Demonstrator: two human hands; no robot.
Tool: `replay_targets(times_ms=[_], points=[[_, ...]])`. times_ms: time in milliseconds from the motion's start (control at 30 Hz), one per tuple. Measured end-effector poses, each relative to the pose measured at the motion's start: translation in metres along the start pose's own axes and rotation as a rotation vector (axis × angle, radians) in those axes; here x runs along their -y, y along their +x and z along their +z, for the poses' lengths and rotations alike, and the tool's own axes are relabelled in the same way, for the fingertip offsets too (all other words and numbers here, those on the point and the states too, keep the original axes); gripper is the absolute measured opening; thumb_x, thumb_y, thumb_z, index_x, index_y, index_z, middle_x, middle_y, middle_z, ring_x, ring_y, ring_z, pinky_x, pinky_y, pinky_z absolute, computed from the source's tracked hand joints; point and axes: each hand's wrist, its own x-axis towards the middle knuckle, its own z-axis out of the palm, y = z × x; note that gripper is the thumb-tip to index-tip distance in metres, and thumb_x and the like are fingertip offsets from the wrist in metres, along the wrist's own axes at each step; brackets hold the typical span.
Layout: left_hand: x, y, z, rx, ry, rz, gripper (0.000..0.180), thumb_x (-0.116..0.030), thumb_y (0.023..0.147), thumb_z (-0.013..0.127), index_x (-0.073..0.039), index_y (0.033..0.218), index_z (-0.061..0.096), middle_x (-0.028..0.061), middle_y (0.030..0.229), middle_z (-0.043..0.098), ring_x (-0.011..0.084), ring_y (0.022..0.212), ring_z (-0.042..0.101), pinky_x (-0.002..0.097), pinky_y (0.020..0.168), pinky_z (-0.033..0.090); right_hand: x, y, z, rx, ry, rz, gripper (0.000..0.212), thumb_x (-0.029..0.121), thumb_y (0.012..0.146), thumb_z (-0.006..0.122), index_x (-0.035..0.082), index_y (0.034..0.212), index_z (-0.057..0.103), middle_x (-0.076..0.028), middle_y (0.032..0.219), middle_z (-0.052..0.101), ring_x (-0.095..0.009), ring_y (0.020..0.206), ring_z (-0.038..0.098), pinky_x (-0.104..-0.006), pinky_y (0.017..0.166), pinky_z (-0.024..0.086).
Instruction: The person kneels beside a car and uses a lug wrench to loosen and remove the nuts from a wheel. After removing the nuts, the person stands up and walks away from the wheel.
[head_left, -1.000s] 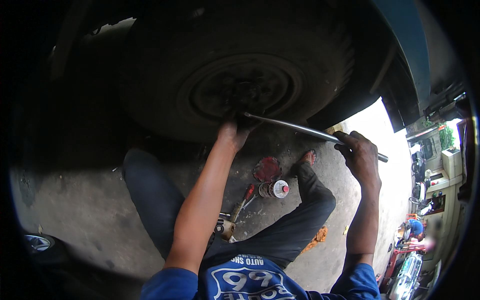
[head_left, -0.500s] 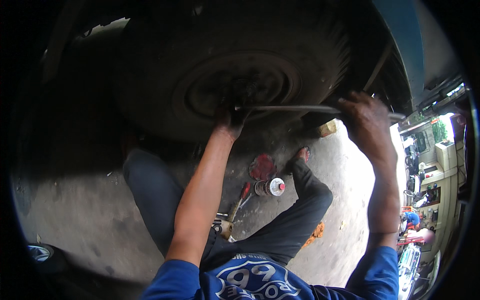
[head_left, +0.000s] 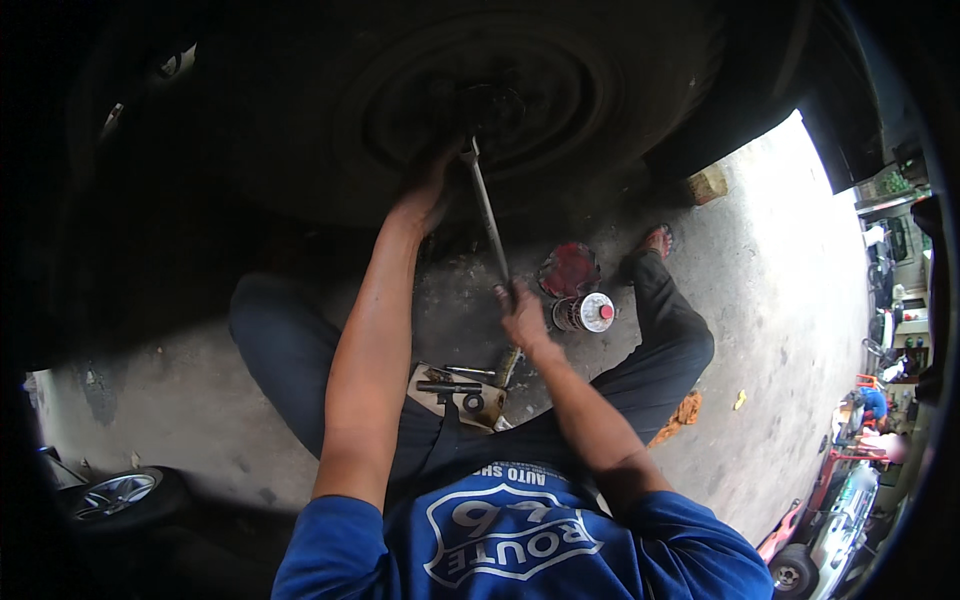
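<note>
A long metal wrench (head_left: 488, 215) slants down from the hub (head_left: 490, 105) of a large, dark wheel (head_left: 610, 120). My right hand (head_left: 525, 318) is closed round its lower end. At the wrench's upper head, beside the hub, is my left hand (head_left: 425, 185). Its fingers are lost in deep shadow, so their grip does not show. What the upper head sits on is also too dark to make out.
Between my legs lie tools on a stained sheet (head_left: 425, 402). A can with a red cap (head_left: 598, 312) stands by a red dish (head_left: 570, 268). A block (head_left: 708, 185), an orange rag (head_left: 680, 418) and a loose wheel (head_left: 125, 495) lie around me.
My right hand has swung the wrench's free end from the far right down toward me. The wrench has gone from nearly level to steeply slanted. My left hand stays near the hub.
</note>
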Motion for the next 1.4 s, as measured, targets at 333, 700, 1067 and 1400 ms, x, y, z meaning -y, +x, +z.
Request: replay_targets(times_ms=[333, 700, 1067, 1400], points=[[0.006, -0.012, 0.034, -0.056, 0.083, 0.202, 0.029, -0.036, 0.098, 0.054, -0.008, 0.106, 0.052, 0.0076, 0.086, 0.056, 0.0194, 0.059, 0.058, 0.0335, 0.046, 0.053, 0.145, -0.094, -0.086, 0.370, 0.014, 0.161, 0.046, 0.016, 0.096, 0.055, -0.005, 0.135, 0.042, -0.022, 0.091, 0.063, -0.027, 0.078, 0.065, -0.0374, 0.073, 0.052], [0.023, 0.043, 0.055, -0.308, -0.080, 0.424, 0.037, -0.024, 0.092, 0.061, -0.003, 0.123, 0.057, 0.0110, 0.103, 0.063, 0.0217, 0.086, 0.062, 0.0355, 0.069, 0.051, 0.321, -0.116, -0.216, 0.670, 0.279, 0.266, 0.040, -0.004, 0.079, 0.073, 0.001, 0.115, 0.059, -0.004, 0.083, 0.057, -0.011, 0.072, 0.059, -0.0280, 0.072, 0.056], [-0.003, 0.030, 0.062, -0.436, -0.112, 0.270, 0.054, -0.031, 0.093, 0.061, 0.000, 0.135, 0.050, 0.0152, 0.129, 0.058, 0.0260, 0.112, 0.057, 0.0369, 0.092, 0.046, 0.482, -0.090, -0.238, 0.463, -1.728, -0.286, 0.048, -0.006, 0.077, 0.067, 0.011, 0.122, 0.058, -0.016, 0.086, 0.069, -0.030, 0.081, 0.068, -0.0433, 0.077, 0.054], [0.030, 0.005, 0.044, -0.316, 0.166, 0.536, 0.045, -0.031, 0.100, 0.047, -0.004, 0.136, 0.049, 0.0114, 0.121, 0.061, 0.0214, 0.105, 0.061, 0.0360, 0.085, 0.053, 0.368, 0.027, -0.342, -0.362, -1.535, -1.017, 0.016, 0.000, 0.082, 0.071, 0.009, 0.095, 0.071, -0.014, 0.102, 0.067, -0.033, 0.101, 0.062, -0.0423, 0.098, 0.045]])
